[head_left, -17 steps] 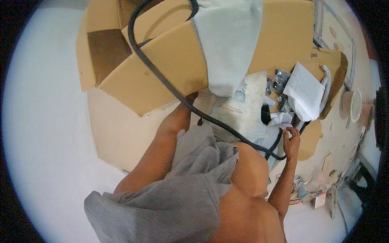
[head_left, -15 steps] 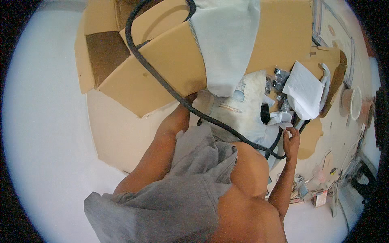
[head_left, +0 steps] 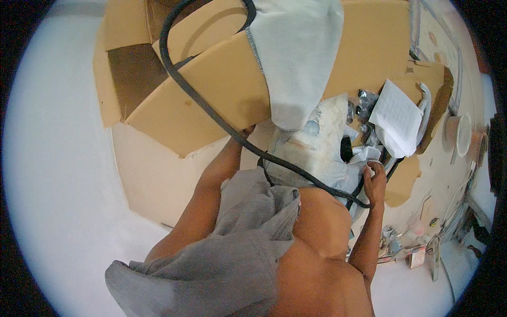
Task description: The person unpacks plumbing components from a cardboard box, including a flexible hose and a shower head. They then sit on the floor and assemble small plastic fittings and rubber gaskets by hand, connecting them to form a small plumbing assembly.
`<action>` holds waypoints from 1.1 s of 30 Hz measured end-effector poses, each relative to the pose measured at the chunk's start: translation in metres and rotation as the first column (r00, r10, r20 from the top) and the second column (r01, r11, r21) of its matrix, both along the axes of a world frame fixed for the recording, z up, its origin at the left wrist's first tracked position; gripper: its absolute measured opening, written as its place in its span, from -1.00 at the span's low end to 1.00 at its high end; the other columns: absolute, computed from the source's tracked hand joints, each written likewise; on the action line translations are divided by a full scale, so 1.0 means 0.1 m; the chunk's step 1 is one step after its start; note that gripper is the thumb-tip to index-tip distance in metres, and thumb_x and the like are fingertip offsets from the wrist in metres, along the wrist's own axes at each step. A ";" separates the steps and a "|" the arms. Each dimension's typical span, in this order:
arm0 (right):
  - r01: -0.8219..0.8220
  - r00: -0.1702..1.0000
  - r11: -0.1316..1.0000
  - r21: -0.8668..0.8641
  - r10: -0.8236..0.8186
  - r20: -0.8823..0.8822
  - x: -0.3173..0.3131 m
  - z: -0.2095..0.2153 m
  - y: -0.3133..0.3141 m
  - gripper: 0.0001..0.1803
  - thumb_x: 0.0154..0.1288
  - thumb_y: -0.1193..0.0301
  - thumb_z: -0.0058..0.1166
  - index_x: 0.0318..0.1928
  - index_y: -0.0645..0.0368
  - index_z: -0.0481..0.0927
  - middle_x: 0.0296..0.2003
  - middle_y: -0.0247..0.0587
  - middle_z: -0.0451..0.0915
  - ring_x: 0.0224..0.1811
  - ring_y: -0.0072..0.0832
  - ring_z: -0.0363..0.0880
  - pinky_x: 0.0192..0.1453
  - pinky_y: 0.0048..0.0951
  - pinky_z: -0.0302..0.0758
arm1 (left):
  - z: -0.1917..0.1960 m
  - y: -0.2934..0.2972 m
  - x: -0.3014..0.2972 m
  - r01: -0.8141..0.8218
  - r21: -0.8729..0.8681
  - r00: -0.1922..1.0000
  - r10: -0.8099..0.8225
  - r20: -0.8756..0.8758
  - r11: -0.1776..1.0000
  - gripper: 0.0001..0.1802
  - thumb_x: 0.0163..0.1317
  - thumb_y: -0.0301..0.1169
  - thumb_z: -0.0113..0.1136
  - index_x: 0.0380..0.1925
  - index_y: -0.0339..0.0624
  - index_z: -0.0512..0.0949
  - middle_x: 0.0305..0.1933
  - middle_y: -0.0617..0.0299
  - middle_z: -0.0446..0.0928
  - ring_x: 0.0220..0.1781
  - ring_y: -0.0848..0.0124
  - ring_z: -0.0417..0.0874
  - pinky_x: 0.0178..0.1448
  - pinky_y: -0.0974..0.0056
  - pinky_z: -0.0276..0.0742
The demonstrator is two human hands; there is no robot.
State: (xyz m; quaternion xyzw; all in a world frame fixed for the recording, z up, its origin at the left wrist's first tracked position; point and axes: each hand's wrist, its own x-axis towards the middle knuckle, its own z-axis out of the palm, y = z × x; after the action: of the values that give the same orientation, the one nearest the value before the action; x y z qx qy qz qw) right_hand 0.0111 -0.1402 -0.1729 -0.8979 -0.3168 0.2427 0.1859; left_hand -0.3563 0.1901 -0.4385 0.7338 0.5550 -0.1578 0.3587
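Large cardboard box (head_left: 211,100), flaps spread, fills the upper left and centre of the frame on a white floor (head_left: 58,174). Pale grey cloth (head_left: 298,58) hangs at upper centre. Thick black cable (head_left: 211,113) loops from top centre down to the right. White plastic wrap (head_left: 322,142) bunched at centre right (small dark parts beside it, unclear). White paper sheet (head_left: 398,116) upper right. Right hand (head_left: 375,182) fingers curled onto the wrap's edge beside the cable; left hand (head_left: 247,132) mostly hidden, grip cannot be told.
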 end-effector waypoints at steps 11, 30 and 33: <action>-0.131 0.991 0.989 0.073 0.133 -0.029 0.19 0.15 0.58 -0.75 0.32 0.40 0.11 -0.07 0.28 0.60 -0.03 0.09 0.57 0.08 0.00 0.52 0.21 -0.12 0.41 | 0.58 -0.40 -1.08 -0.029 0.149 0.940 0.078 -0.333 0.988 -0.53 0.09 -0.34 0.29 0.00 -0.33 0.51 -0.02 -0.10 0.59 0.08 0.05 0.60 0.23 0.09 0.49; -0.012 0.999 1.000 0.027 0.013 -0.041 0.03 0.12 -0.07 -0.71 0.33 0.36 0.10 -0.07 0.33 0.60 -0.10 0.04 0.59 -0.01 -0.13 0.58 0.14 -0.23 0.46 | 0.42 -0.09 0.60 0.768 0.179 0.635 -0.697 -0.333 0.614 -0.72 0.16 -0.38 0.08 -0.18 -0.26 0.59 -0.20 -0.03 0.62 -0.07 -0.04 0.62 -0.04 0.03 0.55; 0.002 0.998 1.000 -0.004 -0.002 -0.058 -0.01 0.11 -0.15 -0.72 0.32 0.36 0.10 -0.09 0.32 0.60 -0.09 0.04 0.59 -0.01 -0.12 0.57 0.14 -0.22 0.46 | 0.44 0.17 0.62 0.639 0.198 0.767 -0.598 -0.234 0.743 -0.73 0.17 -0.37 0.06 -0.19 -0.28 0.59 -0.19 -0.06 0.62 -0.07 -0.03 0.63 -0.03 0.02 0.55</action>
State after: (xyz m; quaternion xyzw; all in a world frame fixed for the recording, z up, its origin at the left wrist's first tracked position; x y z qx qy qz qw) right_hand 0.0099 -0.1550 -0.1615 -0.8912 -0.3098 0.2690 0.1935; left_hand -0.2946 0.2067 -0.3943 0.9029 0.3215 -0.2487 0.1397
